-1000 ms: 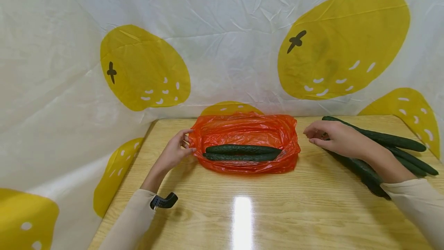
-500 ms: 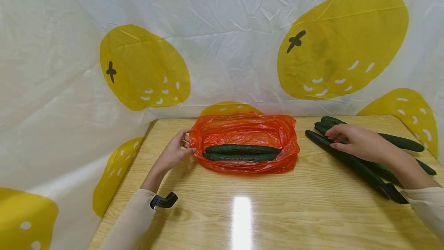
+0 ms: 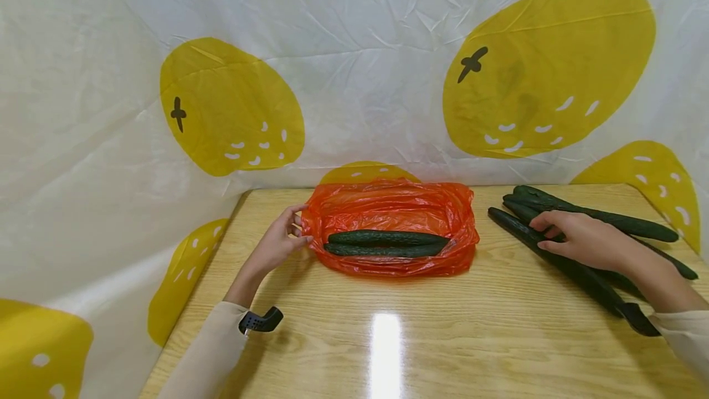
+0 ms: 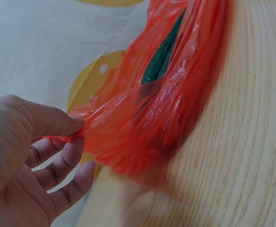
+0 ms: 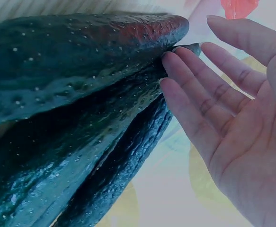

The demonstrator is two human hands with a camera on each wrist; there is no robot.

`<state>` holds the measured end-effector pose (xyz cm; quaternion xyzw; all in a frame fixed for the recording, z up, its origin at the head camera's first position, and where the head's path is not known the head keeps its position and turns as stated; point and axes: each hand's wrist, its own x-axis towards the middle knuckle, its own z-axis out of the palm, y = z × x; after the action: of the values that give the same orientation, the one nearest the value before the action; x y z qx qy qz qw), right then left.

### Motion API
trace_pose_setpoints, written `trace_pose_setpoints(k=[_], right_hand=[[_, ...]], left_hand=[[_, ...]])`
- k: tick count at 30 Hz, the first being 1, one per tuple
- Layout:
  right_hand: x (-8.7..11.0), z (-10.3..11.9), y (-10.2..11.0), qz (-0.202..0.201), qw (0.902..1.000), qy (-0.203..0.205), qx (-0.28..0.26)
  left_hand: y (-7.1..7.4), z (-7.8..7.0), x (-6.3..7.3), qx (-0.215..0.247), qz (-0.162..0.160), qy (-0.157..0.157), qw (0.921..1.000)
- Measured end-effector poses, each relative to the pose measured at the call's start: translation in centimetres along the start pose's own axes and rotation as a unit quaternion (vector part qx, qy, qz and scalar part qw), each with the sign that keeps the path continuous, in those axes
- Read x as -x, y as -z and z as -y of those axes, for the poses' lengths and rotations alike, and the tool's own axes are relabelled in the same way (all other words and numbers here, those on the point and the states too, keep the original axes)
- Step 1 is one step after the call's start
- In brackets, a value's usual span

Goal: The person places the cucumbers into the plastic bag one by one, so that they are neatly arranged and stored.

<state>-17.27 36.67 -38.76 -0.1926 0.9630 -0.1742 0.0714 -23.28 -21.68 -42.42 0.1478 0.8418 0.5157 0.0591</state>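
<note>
A red plastic bag [image 3: 388, 202] lies open-mouthed on the table, two dark green cucumbers [image 3: 388, 239] side by side inside it. At its left end my left hand [image 3: 277, 244] pinches the rim; the left wrist view shows the thin film [image 4: 123, 113] between thumb and finger. Off to the right, my right hand [image 3: 587, 242] is over a group of several cucumbers [image 3: 581, 276]. Its fingers are extended with a slight bend in the right wrist view, the fingertips [image 5: 173, 61] close beside the cucumbers' ends; whether they touch is unclear. The right forearm hides part of the group.
The light wooden table [image 3: 332, 331] ends at the back against a white curtain [image 3: 365, 97] printed with yellow fruit. One cucumber [image 3: 642, 226] at the back of the group points toward the table's right side. A dark wrist strap piece [image 3: 261, 320] sticks out from the left sleeve.
My right hand has moved right, away from the bag's side and over the cucumbers, then slightly lower. The left hand and the bag have stayed in place.
</note>
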Motion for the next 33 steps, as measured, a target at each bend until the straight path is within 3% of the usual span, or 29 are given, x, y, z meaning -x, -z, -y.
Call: trace_pose_setpoints(k=[18, 33], right_hand=[[0.29, 0.12, -0.43, -0.008, 0.9999, -0.002, 0.010], [0.51, -0.14, -0.57, -0.014, 0.9995, 0.027, -0.013]], left_hand=[[0.09, -0.38, 0.25, 0.001, 0.002, -0.005, 1.0000], [0.07, -0.32, 0.21, -0.004, 0.009, -0.009, 0.9999]])
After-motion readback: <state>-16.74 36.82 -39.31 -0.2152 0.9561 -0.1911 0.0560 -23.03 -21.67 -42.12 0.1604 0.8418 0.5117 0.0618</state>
